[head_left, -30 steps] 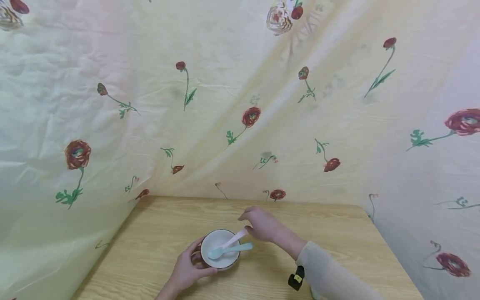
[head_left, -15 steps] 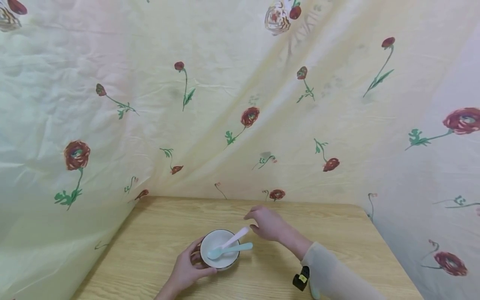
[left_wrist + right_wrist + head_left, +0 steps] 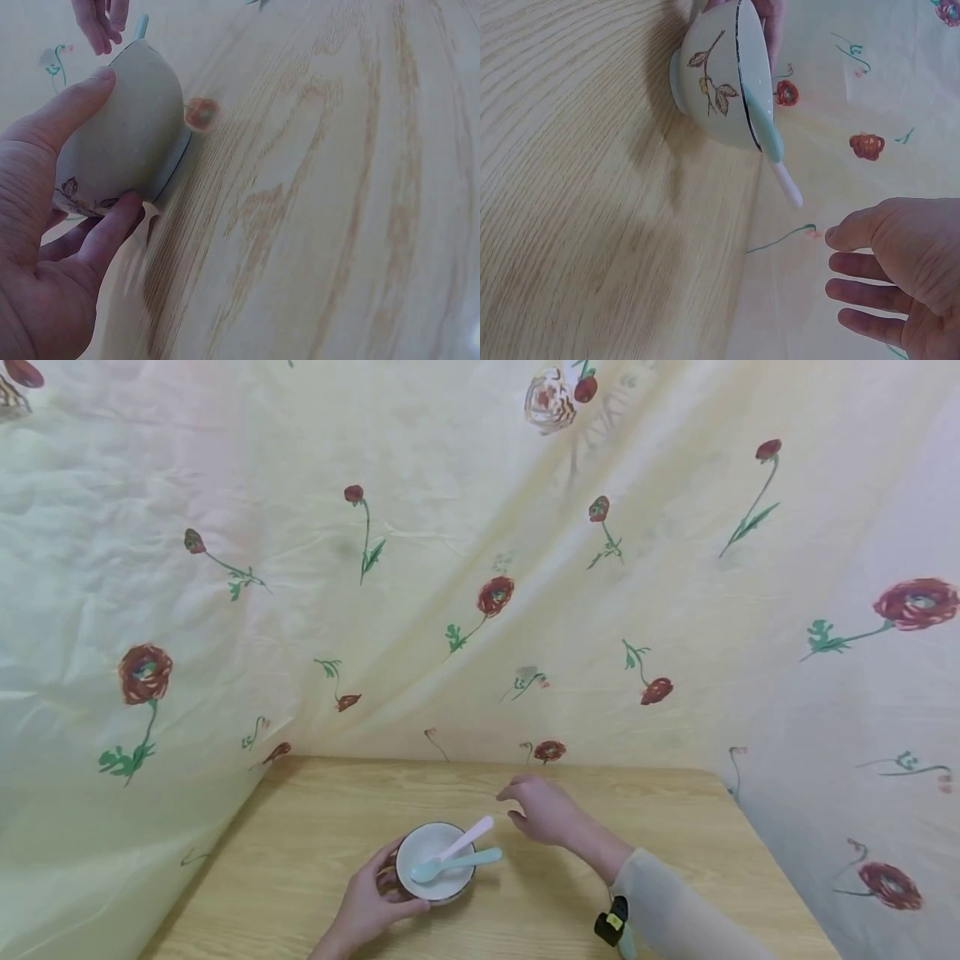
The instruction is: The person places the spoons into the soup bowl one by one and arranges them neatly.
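Gripping the bowl (image 3: 422, 843) from its left, the left hand (image 3: 367, 897) sets its thumb along the near side and its fingers along the far left wall. The bowl stands upright on the table (image 3: 322, 827), its dark rim uppermost and a brown leaf sprig on its outside. Two spoons lean inside it: a pink spoon (image 3: 474, 833) and a blue spoon (image 3: 472, 858), the blue crossing over the pink, both handles reaching past the rim on the right. Near the pink handle but apart from it, the right hand (image 3: 542, 812) holds nothing, thumb and loosely bent fingers parted. A black device (image 3: 611, 922) shows beside the right sleeve (image 3: 667, 897). Behind the table hangs a flowered cloth (image 3: 420, 627).
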Demonstrator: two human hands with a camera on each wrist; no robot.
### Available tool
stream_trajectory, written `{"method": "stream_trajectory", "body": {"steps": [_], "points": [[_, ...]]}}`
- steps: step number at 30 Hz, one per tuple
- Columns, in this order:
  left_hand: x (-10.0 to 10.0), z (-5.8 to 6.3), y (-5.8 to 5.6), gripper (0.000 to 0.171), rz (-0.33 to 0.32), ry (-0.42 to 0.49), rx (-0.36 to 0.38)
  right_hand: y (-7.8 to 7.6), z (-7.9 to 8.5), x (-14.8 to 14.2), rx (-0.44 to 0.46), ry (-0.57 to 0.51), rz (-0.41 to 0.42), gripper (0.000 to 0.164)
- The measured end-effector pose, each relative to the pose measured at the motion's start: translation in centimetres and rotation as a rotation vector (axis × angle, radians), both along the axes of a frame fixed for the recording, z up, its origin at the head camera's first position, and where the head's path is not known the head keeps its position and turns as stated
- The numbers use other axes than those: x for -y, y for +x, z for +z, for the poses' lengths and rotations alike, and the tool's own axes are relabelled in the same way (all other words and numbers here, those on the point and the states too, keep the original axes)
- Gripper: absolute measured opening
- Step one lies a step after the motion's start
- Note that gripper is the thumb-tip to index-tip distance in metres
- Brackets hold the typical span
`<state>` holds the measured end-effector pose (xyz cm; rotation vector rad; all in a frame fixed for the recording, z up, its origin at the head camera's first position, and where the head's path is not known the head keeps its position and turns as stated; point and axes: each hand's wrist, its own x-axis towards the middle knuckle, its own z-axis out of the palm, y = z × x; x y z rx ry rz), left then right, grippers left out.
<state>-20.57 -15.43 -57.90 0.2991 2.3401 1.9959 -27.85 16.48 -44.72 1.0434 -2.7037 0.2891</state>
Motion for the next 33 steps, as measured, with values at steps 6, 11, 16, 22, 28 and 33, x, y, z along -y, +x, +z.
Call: {"method": "stream_trajectory", "body": {"steps": [6,11,16,22,28,33], "points": [[0.1,-0.2,-0.1,0.108,0.009,-0.001,-0.006,-0.2,0.1,-0.8,0.009,-0.011,-0.020,0.025],[0.1,-0.4,0.0,0.107,0.000,-0.007,-0.039,-0.2,-0.2,-1.8,0.011,-0.007,-0.045,0.024],[0.2,-0.6,0.0,0.107,0.019,-0.005,-0.015,-0.1,-0.6,-2.7,0.018,0.001,-0.051,0.024],[0.2,-0.3,0.1,0.106,0.026,0.017,-0.013,-0.2,-0.7,-3.5,0.034,0.009,-0.076,0.025],[0.1,0.0,0.0,0.105,0.026,0.030,-0.009,-0.3,-0.7,-4.1,0.041,0.012,-0.112,0.024],[0.0,-0.1,-0.1,0.105,0.003,0.016,-0.026,-0.1,-1.1,-5.1,0.006,0.004,-0.113,0.023]]}}
